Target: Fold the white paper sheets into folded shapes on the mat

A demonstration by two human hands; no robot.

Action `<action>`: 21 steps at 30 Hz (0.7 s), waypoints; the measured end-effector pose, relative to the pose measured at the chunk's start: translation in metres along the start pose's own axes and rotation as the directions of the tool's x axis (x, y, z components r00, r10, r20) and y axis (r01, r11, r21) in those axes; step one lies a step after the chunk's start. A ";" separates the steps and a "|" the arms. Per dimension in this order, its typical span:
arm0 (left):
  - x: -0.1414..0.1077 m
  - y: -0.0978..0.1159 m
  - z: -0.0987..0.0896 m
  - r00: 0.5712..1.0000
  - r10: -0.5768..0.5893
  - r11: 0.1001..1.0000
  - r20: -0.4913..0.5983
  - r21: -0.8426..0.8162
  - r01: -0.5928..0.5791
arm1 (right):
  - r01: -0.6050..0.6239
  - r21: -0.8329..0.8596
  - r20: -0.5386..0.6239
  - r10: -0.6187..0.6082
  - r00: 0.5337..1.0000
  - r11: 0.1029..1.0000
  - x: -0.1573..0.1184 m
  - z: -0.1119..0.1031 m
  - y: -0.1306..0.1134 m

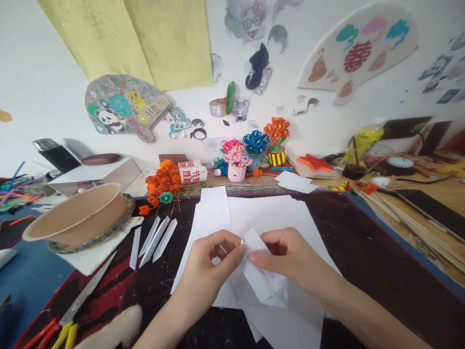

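Between my two hands is a small piece of folded white paper (259,283), held over larger white sheets. My left hand (218,257) pinches its upper left corner between thumb and forefinger. On the other side, my right hand (283,249) grips the paper with its thumb on top and fingers behind. Beneath lie white paper sheets (301,218), spread and overlapping on a dark mat (378,252). Several narrow folded paper strips (152,240) rest to the left of the sheets.
Scissors (78,303) with red and yellow handles lie at front left, near a beige bowl (76,215). Orange craft flowers (165,179) and small flower pots (238,169) stand at the back. On the right are wooden sticks (417,232) and a dark phone-like slab (432,213).
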State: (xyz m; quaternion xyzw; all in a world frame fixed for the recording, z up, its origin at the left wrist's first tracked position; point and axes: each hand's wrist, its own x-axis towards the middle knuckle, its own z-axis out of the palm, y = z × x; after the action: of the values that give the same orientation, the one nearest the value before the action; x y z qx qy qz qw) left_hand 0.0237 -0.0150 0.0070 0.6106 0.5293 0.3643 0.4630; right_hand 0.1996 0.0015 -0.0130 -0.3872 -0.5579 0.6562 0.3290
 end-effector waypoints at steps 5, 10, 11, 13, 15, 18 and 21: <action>0.001 -0.001 -0.002 1.000 0.007 1.000 0.002 -0.013 -0.007 | -0.001 0.023 0.006 0.001 1.000 1.000 -0.001 0.002 -0.001; 0.001 0.000 -0.003 1.000 0.017 0.999 0.002 -0.032 -0.017 | 0.011 0.028 -0.002 -0.011 1.000 1.000 -0.002 0.002 -0.003; 0.001 0.000 -0.003 1.000 0.030 0.999 0.005 -0.026 -0.030 | 0.014 0.027 -0.004 -0.014 1.000 1.000 -0.002 0.002 -0.003; 0.000 0.000 -0.004 0.999 0.051 0.999 0.006 -0.019 -0.050 | 0.001 0.034 -0.010 -0.001 1.000 0.999 -0.003 0.002 -0.004; 0.000 -0.001 -0.004 0.998 0.061 0.998 0.007 -0.017 -0.061 | -0.025 0.047 -0.016 0.026 1.000 0.999 -0.003 0.003 -0.005; 0.000 -0.002 -0.005 0.998 0.065 0.998 -0.001 -0.014 -0.065 | -0.041 0.049 -0.026 0.042 0.999 0.998 -0.003 0.003 -0.006; 0.001 -0.002 -0.005 0.998 0.068 0.998 -0.004 -0.015 -0.068 | -0.031 0.032 -0.036 0.033 0.999 0.999 -0.003 0.003 -0.006</action>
State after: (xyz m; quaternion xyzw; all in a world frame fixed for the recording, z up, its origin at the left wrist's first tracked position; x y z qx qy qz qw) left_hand 0.0187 -0.0134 0.0061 0.6239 0.5062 0.3849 0.4542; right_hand 0.1982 -0.0012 -0.0066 -0.4027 -0.5351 0.6630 0.3346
